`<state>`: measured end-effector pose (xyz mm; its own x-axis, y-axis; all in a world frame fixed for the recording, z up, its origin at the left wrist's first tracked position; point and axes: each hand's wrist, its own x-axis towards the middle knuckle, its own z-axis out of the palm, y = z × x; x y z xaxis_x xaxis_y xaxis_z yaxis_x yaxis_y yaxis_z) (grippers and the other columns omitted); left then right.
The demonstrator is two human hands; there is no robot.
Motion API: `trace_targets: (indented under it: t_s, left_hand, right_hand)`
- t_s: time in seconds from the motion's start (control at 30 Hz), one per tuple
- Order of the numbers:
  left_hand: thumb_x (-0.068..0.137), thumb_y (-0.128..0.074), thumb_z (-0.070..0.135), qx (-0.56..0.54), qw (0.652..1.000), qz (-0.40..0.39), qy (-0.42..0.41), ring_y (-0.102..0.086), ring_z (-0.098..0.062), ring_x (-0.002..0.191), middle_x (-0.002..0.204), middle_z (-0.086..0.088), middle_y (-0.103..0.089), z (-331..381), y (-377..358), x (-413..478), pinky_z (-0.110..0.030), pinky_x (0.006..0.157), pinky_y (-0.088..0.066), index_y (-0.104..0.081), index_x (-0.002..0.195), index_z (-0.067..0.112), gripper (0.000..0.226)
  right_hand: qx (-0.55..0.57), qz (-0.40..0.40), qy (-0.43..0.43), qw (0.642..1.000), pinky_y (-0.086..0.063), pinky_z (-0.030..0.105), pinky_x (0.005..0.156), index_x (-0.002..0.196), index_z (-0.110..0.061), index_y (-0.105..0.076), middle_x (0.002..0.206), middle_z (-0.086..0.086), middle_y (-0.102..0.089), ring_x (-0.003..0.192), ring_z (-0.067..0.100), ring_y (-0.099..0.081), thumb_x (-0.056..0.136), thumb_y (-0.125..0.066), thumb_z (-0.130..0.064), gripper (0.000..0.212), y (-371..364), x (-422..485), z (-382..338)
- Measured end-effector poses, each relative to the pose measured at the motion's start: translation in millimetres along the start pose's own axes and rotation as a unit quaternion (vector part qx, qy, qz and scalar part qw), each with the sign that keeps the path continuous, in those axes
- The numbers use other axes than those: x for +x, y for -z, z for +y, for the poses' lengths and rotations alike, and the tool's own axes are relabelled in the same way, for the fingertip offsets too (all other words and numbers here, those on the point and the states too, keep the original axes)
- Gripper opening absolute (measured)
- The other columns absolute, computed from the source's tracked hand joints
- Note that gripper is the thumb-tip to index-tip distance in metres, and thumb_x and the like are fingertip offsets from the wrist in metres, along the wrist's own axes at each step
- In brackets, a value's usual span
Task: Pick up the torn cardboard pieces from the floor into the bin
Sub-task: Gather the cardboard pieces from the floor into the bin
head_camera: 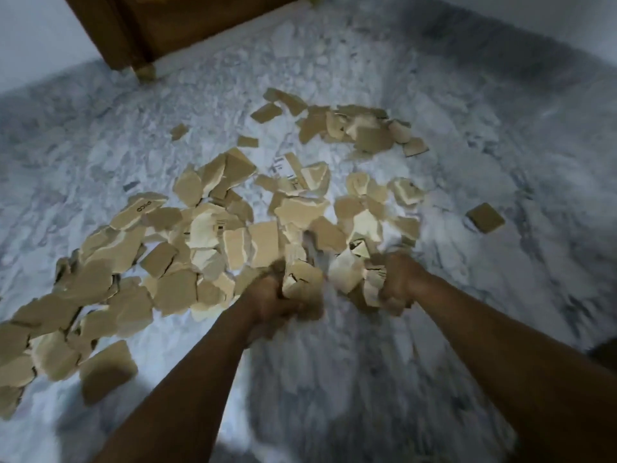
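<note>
Cardboard (200,235), torn into flat, jagged tan pieces, is lying across marbled floor (367,379) mid-frame; left hand (268,295) and right hand (399,279) are each clenching a crumpled bunch.

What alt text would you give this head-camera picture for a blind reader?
A person's left hand and right hand each grip a bunch of torn cardboard pieces low over a marbled floor. Many more pieces lie scattered ahead and to the left, with wooden furniture beyond. No bin is in view.
</note>
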<state>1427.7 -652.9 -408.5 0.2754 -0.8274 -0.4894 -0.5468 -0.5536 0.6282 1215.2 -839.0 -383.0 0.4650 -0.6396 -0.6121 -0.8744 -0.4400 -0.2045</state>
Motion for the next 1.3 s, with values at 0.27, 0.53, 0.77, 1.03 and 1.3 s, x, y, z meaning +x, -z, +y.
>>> trace_targets:
  t_s: [0.27,0.53,0.77,1.03,1.3]
  left_hand:
    - [0.057,-0.074,0.056,0.109,0.993,-0.026,-0.039,-0.064,-0.031,0.097,0.104,-0.014,-0.069,91,-41,88,-0.039,0.079,-0.052,-0.069,0.107,0.01,0.068]
    - [0.071,-0.08,0.041,0.143,0.988,0.032,-0.052,-0.059,-0.035,0.103,0.117,-0.018,-0.059,91,-75,115,-0.035,0.08,-0.049,-0.059,0.127,0.008,0.068]
    - [0.07,-0.087,0.024,0.078,0.994,-0.002,-0.075,-0.049,-0.012,0.093,0.094,0.007,-0.053,98,-40,114,-0.007,0.061,-0.034,-0.057,0.123,0.004,0.064]
    - [0.05,-0.068,0.066,0.101,0.992,-0.03,-0.072,-0.066,-0.023,0.088,0.093,-0.009,-0.069,51,-21,111,-0.037,0.076,-0.054,-0.073,0.103,0.017,0.073]
    - [0.066,-0.087,0.033,0.119,0.982,-0.107,-0.102,-0.063,-0.01,0.089,0.103,0.004,-0.068,84,-33,100,-0.02,0.078,-0.051,-0.064,0.12,0.021,0.06]
  right_hand:
    - [0.0,0.05,-0.074,0.996,-0.05,0.036,0.081,0.112,-0.009,-0.059,0.117,0.016,-0.06,0.105,0.036,-0.061,0.093,-0.06,-0.043,0.039,18,15,102]
    - [0.031,0.101,-0.099,0.989,-0.049,0.034,0.082,0.11,-0.005,-0.057,0.112,0.015,-0.062,0.105,0.032,-0.062,0.095,-0.051,-0.014,0.019,-48,2,143]
    - [0.234,0.042,-0.086,0.968,-0.054,0.027,0.06,0.107,-0.01,-0.069,0.101,0.011,-0.069,0.084,0.023,-0.067,0.074,-0.085,-0.033,0.043,14,33,124]
    - [0.189,0.089,-0.086,0.974,-0.049,0.045,0.097,0.135,-0.017,-0.048,0.135,0.011,-0.047,0.124,0.037,-0.048,0.075,-0.076,-0.037,0.068,-29,84,85]
    - [0.351,0.133,-0.039,0.926,-0.056,0.034,0.069,0.128,-0.013,-0.05,0.121,0.01,-0.06,0.107,0.029,-0.062,0.075,-0.084,-0.021,0.063,13,54,114]
